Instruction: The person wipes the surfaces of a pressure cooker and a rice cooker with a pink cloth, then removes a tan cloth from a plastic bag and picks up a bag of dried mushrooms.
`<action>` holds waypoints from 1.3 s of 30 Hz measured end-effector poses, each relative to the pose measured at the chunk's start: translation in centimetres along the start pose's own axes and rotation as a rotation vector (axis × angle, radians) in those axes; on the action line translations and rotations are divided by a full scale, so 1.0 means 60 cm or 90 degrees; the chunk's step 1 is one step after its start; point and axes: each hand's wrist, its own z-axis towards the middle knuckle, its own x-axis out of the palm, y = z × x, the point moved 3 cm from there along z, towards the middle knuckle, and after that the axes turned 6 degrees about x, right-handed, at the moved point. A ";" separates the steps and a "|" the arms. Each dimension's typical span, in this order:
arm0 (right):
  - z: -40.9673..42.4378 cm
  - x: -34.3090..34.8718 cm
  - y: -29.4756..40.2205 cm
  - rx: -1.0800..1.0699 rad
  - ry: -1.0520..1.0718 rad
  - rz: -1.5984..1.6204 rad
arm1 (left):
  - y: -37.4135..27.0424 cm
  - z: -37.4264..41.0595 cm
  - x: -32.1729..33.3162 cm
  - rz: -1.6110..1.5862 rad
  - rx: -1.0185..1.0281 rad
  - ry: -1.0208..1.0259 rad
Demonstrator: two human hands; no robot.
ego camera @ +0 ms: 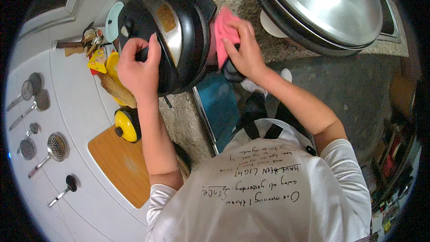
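In front of me a black electric cooker with a silver trim band sits on the speckled stone counter, tilted in the view. My left hand curls its thumb and fingers around a dark handle on the cooker's top. A pink cloth is bunched in my right hand, which presses it along the cooker's right side near the counter's front edge. Part of the cloth and the fingertips behind it are hidden.
A large lidded pan stands at the right. Left of the cooker are a yellow-lidded pot, a wooden board and a yellow packet. Several ladles and skimmers, such as a slotted skimmer, hang on the white tiled wall.
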 end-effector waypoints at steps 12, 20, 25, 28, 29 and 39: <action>-0.145 0.055 -0.098 0.090 0.183 0.008 | 0.023 -0.021 -0.047 -0.136 0.081 -0.167; -0.188 0.090 -0.004 0.243 0.324 0.134 | -0.016 -0.291 -0.062 -0.087 -0.125 -0.114; -0.209 0.080 0.065 0.481 0.501 0.352 | -0.035 -0.427 0.056 -0.345 -0.324 0.026; -0.192 0.053 0.061 0.524 0.558 0.387 | -0.043 -0.439 0.081 -0.642 -0.561 -0.038; -0.185 0.044 0.056 0.532 0.569 0.342 | -0.048 -0.438 0.087 -0.734 -0.633 -0.066; -0.072 -0.034 0.045 0.266 0.457 0.046 | -0.006 -0.377 0.062 -0.390 -0.548 -0.389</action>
